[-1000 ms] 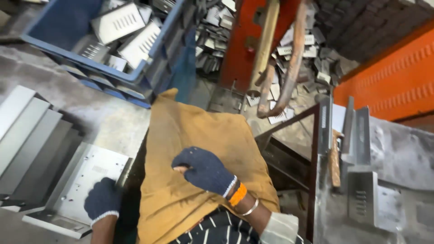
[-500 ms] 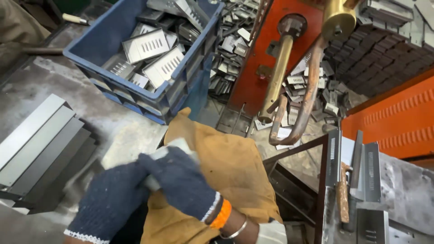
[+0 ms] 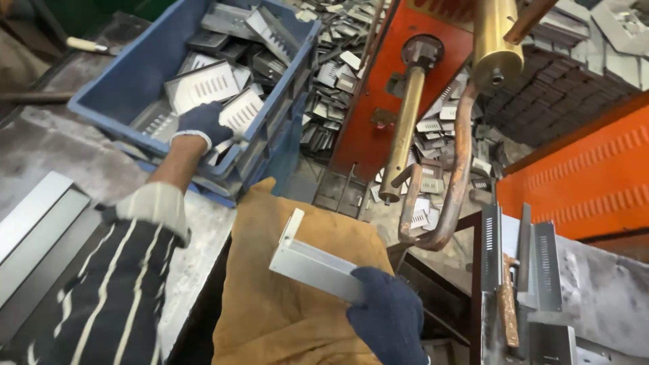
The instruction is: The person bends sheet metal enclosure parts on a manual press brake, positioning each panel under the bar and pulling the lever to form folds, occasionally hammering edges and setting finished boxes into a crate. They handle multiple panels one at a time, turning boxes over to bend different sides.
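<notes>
Right hand (image 3: 389,318) grips bracket (image 3: 312,263); left hand (image 3: 201,123) seemingly on crate (image 3: 128,81) plates.

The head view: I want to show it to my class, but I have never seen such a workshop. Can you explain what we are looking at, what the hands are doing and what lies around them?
The camera sits on a worker's head and looks down at their own two gloved hands. The left hand reaches into a blue crate of slotted metal plates and touches one plate. The right hand grips a bent grey metal bracket over a tan cloth on the lap. Ahead stands an orange machine with brass and copper arms. More plates lie heaped on the floor. Long grey metal strips rest on the bench at the left.
</notes>
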